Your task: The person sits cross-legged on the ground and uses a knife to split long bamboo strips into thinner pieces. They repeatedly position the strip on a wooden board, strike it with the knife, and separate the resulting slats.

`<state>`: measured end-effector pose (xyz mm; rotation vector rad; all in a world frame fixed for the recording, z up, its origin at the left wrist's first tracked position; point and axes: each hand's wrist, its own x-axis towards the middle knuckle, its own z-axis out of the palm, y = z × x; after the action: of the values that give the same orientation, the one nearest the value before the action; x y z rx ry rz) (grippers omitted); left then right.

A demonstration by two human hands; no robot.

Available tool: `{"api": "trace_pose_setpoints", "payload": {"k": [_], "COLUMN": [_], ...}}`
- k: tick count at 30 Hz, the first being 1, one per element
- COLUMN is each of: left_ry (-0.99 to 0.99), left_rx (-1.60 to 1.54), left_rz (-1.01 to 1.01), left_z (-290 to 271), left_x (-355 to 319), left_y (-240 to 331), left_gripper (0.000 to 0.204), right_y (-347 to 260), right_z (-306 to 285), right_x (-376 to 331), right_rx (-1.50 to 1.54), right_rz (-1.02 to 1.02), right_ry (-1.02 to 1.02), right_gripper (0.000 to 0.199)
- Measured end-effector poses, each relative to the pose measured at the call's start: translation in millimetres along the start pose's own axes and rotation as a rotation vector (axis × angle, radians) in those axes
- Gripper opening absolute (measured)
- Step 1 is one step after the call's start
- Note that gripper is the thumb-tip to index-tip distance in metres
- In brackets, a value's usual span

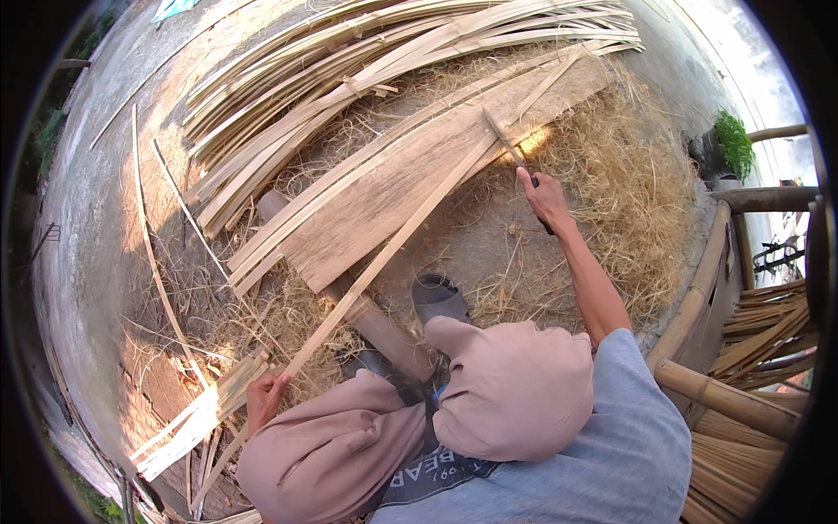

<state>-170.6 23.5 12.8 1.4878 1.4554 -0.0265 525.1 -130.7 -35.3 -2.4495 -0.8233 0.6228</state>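
My left hand (264, 400) is closed around the near end of a long, pale bamboo strip (384, 253). The strip runs diagonally away from me over a wide wooden board (375, 196). In my right hand (546, 201), the fingers wrap the dark handle of a knife (504, 138). Its blade lies across the strip above the board, but whether it bites into the strip I cannot tell. Along the board's left side lie more split strips (305, 203). A rounded log or pole (388, 336) passes beneath the board's near end.
A large pile of bamboo strips (349, 83) lies beyond the board. Curly shavings (628, 192) heap up on the right. Cut strips (196, 419) rest at lower left, near my left hand. Bamboo poles (724, 397) stand close on my right. My sandalled foot (438, 297) is by the board.
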Motion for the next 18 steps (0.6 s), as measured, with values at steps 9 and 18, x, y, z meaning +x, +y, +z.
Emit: {"api": "trace_pose_setpoints", "payload": {"k": [9, 18], "left_ry": [0.086, 0.277], "left_rx": [0.018, 0.121], "left_rz": [-0.104, 0.640], "left_z": [-21.3, 103.2], "left_x": [-22.9, 39.2], "left_y": [-76.5, 89.5], "left_gripper": [0.037, 0.023], "right_y": [25.2, -61.7], "right_z": [-14.1, 68.4], "right_x": [22.7, -60.0], "right_rx": [-0.062, 0.339], "right_rz": [0.015, 0.029], "right_ry": [0.229, 0.010], "right_gripper": [0.072, 0.065]}}
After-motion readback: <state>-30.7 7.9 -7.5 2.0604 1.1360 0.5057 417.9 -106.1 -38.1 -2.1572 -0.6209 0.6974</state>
